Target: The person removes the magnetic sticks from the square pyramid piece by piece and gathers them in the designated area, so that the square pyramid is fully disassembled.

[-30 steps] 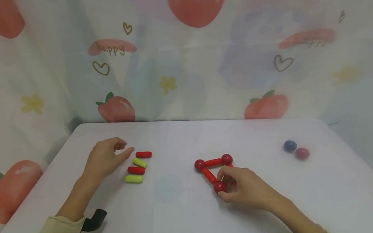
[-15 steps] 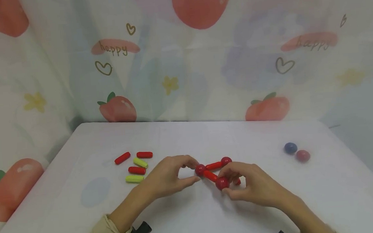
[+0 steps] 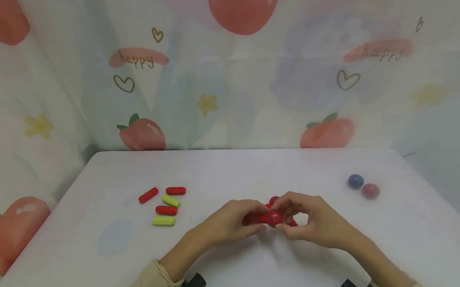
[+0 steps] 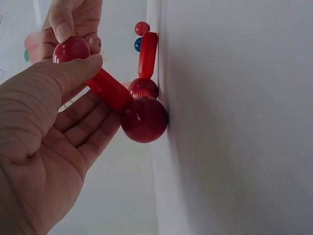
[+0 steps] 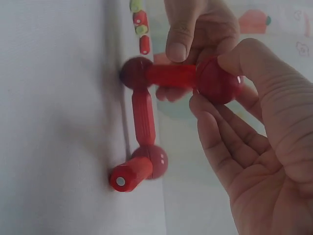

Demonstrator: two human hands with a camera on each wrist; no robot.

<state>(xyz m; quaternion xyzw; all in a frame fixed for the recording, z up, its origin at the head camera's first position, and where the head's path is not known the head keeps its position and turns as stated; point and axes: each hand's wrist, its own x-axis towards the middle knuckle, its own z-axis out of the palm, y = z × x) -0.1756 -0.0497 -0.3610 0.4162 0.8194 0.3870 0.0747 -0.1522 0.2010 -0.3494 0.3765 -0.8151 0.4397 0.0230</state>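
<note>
i see the glossy red ball-and-rod chain (image 3: 270, 216) near the front middle of the white table (image 3: 238, 267), caught between both hands. it is made of smooth red plastic balls joined by short red rods. in the right wrist view one ball touches the table, a rod runs from it up to a raised ball (image 5: 215, 81), and a second rod (image 5: 143, 117) lies along the surface to another ball (image 5: 155, 160), from which a loose-ended rod (image 5: 131, 175) sticks out with a pale dot on its tip. so part of the chain is tilted off the table while the rest lies on it.

my left hand (image 3: 229, 221) comes in from the left, its thumb on top of the raised rod (image 4: 110, 89) and its fingers curled beneath, pinching it. my right hand (image 3: 311, 220) meets it from the right, thumb and fingertips closed narrowly around the raised ball. the two hands almost touch over the chain.

further back to the left lies a loose group of short capsule-shaped rods (image 3: 164, 204), three red and two yellow-green, well apart from the hands. far to the right sit a small blue ball (image 3: 355, 181) and a small dark red ball (image 3: 371, 190), just beside each other. behind the table hangs a pale curtain printed with peaches and hearts (image 3: 225, 72).
</note>
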